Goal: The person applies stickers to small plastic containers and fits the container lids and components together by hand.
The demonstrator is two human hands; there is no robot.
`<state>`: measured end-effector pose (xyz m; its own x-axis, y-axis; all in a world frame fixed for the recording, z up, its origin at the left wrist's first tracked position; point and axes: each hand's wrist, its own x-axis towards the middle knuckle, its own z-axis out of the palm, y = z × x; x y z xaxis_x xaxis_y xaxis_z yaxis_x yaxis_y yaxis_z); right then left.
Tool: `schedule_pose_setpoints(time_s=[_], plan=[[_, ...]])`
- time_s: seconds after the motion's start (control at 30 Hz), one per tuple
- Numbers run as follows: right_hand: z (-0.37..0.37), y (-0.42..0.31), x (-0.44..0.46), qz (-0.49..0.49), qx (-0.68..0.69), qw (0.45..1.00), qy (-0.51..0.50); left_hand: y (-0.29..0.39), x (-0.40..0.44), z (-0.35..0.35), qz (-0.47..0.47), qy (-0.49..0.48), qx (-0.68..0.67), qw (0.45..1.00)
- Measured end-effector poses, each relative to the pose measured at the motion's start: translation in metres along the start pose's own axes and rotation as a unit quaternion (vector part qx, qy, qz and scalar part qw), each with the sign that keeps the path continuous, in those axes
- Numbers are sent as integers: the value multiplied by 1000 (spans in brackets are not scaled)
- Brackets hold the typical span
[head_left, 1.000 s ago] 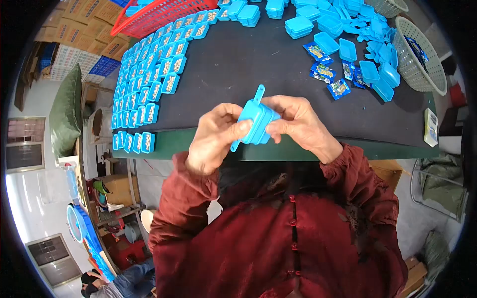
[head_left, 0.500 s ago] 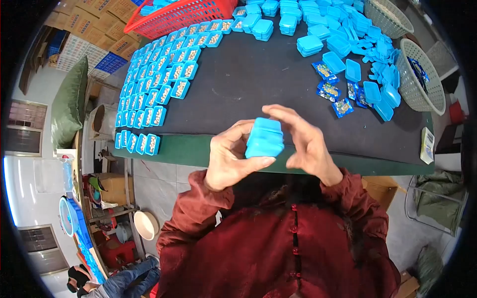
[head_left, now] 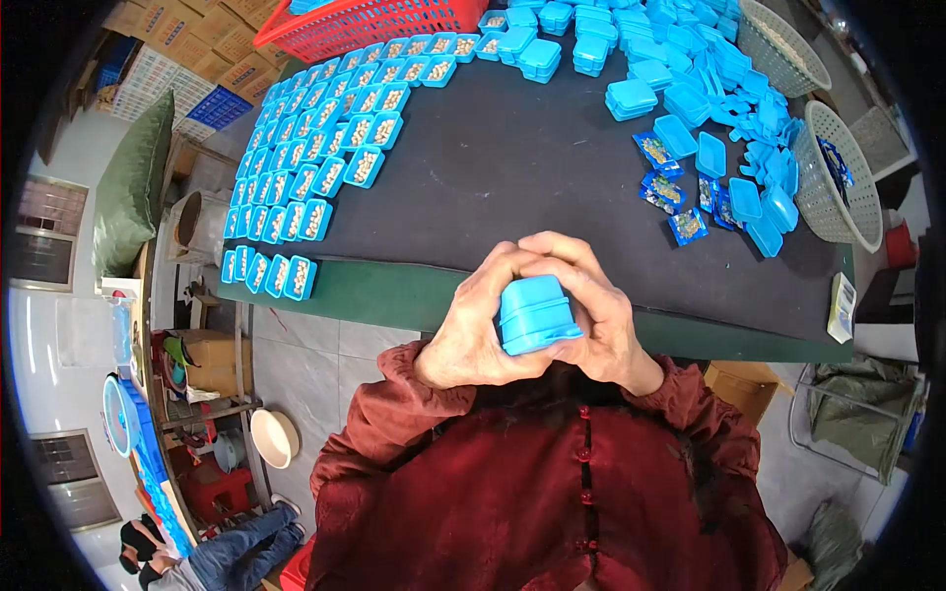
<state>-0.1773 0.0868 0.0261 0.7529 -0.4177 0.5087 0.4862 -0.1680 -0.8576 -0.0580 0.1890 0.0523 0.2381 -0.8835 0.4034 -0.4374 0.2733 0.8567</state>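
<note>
Close to my body, past the table's front edge, both hands are wrapped round a small stack of blue plastic boxes [head_left: 535, 313]. My left hand [head_left: 475, 330] presses on its left side, thumb along the bottom. From the right, my right hand [head_left: 603, 317] curls its fingers over the back and side of the stack. What is inside the boxes is hidden. Rows of open blue boxes filled with small pale pieces [head_left: 363, 165] stand on the left of the table. To the right lie several blue printed packets [head_left: 661, 192] beside loose blue lids and boxes [head_left: 710, 155].
A red basket [head_left: 379, 34] sits at the back left. Two pale perforated baskets, one in front [head_left: 823, 212], line the right edge. A small pale pack [head_left: 841, 307] lies at the right front corner. Another person in jeans [head_left: 241, 552] is at lower left.
My right hand, apart from the stack before, has closed against it. The stack has turned and come slightly lower, and my left hand has shifted its hold.
</note>
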Motion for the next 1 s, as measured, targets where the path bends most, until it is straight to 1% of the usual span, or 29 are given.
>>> schedule_pose_setpoints(time_s=[0.03, 0.17, 0.2, 0.33, 0.37, 0.43, 0.5, 0.53, 0.67, 0.7, 0.83, 0.87, 1.0], plan=[[0, 0, 0, 2, 0, 1000, 0, -1, 0, -1, -1, 0, -1, 1000], [-3, 2, 3, -76, -44, 994, -65, -7, -3, -7, 77, -8, 2, 997], [-2, 2, 2, -73, -44, 994, -64, -8, -5, -7, 75, -9, 0, 997], [-1, 3, 1, -108, -115, 985, -76, -14, -15, -7, 35, -11, -89, 995], [0, 2, 1, -108, -115, 984, -76, -15, -16, -6, 36, -11, -88, 995], [3, 0, 2, -30, -44, 997, -62, -15, -17, -1, 15, 37, -60, 997], [6, -1, 4, 46, 27, 997, -46, -15, -14, 3, -3, 82, -32, 996], [8, -1, 4, 44, 24, 998, -46, -14, -10, 4, 1, 81, -33, 996], [19, 8, -9, 79, 209, 975, 0, -6, -2, 13, 34, 131, 60, 989], [20, 8, -12, 81, 209, 974, 3, -7, -3, 15, 32, 129, 58, 989], [19, 7, -21, 83, 258, 963, -2, -10, -5, 24, 148, 154, 137, 967], [19, 6, -23, 86, 257, 963, -1, -11, -7, 25, 146, 154, 136, 968], [24, -1, -30, 165, 351, 922, 25, -12, -16, 29, 125, 142, 145, 971]])
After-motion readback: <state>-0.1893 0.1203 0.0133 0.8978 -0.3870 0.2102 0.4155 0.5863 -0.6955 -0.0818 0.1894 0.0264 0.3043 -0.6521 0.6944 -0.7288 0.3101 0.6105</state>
